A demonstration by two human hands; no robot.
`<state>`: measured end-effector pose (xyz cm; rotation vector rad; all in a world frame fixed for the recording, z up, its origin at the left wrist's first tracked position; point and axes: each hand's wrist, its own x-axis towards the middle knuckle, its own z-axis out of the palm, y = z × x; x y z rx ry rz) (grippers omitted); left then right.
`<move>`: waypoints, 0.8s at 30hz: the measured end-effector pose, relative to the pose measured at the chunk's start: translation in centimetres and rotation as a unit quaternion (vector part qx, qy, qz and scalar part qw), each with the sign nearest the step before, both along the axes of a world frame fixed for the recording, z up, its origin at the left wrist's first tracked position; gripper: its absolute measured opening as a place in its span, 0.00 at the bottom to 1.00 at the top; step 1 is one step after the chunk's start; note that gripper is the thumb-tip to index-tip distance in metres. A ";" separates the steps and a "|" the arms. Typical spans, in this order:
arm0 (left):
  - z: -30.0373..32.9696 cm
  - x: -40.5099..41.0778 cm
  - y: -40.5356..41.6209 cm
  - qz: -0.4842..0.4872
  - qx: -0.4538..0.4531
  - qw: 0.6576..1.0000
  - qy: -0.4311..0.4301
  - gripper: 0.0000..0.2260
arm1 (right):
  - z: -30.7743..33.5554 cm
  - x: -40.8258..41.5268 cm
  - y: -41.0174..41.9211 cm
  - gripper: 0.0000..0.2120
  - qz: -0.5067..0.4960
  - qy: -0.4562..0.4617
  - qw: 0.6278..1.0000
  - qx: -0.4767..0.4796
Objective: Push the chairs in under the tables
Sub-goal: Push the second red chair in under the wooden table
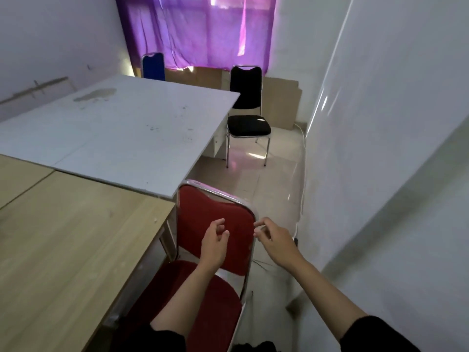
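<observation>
A red padded chair (pixel 195 217) with a chrome frame stands right below me, beside the edge of the wooden table (pixel 63 250). My left hand (pixel 213 243) hovers in front of its backrest, fingers loosely apart, holding nothing. Close to the backrest's right chrome edge is my right hand (pixel 275 241), fingers curled and apart, not gripping. A black chair (pixel 247 107) stands away from the white table (pixel 121 128) at its far right corner. Behind the white table's far edge a blue chair (pixel 153 66) shows only its backrest.
A white wall (pixel 380 148) runs close along the right, leaving a narrow tiled aisle (pixel 274 179). Purple curtains (pixel 198 31) hang at the far end, with cardboard sheets (pixel 281 102) leaning below them. A white cable (pixel 303 174) trails along the wall's foot.
</observation>
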<state>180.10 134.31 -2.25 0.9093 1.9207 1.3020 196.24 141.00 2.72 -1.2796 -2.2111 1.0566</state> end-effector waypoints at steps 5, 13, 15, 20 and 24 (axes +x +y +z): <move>1.0 -3.3 5.0 0.025 -0.022 0.999 0.028 0.17 | -0.5 -4.1 5.1 0.06 0.031 0.020 0.999 0.001; -0.4 -8.0 8.8 0.116 -0.019 0.992 0.050 0.17 | -1.1 -13.2 13.5 0.09 0.174 0.008 0.984 0.045; -1.0 -8.8 9.3 0.147 -0.018 0.988 0.052 0.19 | -1.4 -16.5 15.8 0.11 0.251 -0.012 0.965 0.074; -2.0 -8.4 12.6 0.252 -0.017 0.965 0.066 0.25 | -2.3 -22.9 20.0 0.20 0.468 -0.115 0.854 0.195; -1.5 -6.0 16.4 0.357 -0.045 0.932 0.050 0.35 | -3.2 -24.8 22.1 0.27 0.592 -0.129 0.743 0.284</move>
